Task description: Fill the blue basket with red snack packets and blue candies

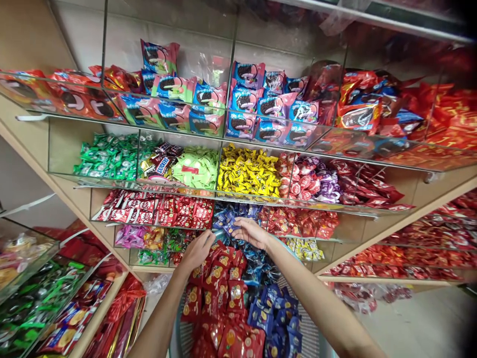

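Observation:
My left hand [199, 250] is closed at the far rim of a large basket [180, 332], its fingertips close to the edge of a shelf bin; what it grips is too small to make out. To its right, my right hand [250, 231] reaches over blue-wrapped candies [222, 216] in that bin, fingers curled and thumb near a blue packet. In the basket below lie red packets with orange slices [216, 278], dark blue packets [274, 315] and shiny lighter blue ones [259, 263].
Glass-fronted shelves [179, 186] rise ahead, holding yellow candies [249, 171], green candies [110, 155] and boxed-in cookie packs [275, 107]. Another rack [85, 338] stands at lower left. More red packets [425, 238] fill shelves at right, above the floor [410, 323].

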`<state>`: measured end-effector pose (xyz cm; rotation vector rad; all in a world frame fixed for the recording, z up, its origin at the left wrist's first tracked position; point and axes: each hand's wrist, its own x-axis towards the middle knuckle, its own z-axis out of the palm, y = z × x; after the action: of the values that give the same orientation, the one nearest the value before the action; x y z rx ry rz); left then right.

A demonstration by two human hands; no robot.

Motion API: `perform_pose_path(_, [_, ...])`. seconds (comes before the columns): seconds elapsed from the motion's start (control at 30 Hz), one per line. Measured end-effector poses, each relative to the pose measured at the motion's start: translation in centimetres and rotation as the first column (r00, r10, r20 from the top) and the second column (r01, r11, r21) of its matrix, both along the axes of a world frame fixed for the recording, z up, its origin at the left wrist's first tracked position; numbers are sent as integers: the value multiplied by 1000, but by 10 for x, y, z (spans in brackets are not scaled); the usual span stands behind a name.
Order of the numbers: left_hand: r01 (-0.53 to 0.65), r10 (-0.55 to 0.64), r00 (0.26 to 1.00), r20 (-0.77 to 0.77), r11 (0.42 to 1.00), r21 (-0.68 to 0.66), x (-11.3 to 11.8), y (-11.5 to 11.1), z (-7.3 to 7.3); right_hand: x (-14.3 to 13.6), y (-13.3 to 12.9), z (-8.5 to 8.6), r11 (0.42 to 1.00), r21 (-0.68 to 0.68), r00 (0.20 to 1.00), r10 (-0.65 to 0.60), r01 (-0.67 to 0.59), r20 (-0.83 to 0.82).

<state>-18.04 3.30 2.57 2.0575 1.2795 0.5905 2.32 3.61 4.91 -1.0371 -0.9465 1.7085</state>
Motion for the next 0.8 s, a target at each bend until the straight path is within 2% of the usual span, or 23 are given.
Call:
perform_pose_path(0.13, [110,-105,983,150,993,-28,-1,5,0,-24,-15,-11,994,11,992,-107,107,-65])
perform_pose_path(0.3, [125,-120,971,205,992,-11,-1,8,-7,-45,-18,-22,988,59,989,-145,146,-19])
perform_pose_path(0.5, [140,-141,965,223,990,17,-3,8,-8,-45,-19,-32,988,65,990,-141,141,0])
perform_pose_path(0.63, [158,-158,961,229,987,21,-4,7,-6,-44,-22,-32,989,62,990,-137,135,29])
perform_pose_path(0.8, [173,-168,946,277,985,5,-4,9,-11,-44,-24,-31,984,111,981,-151,137,124])
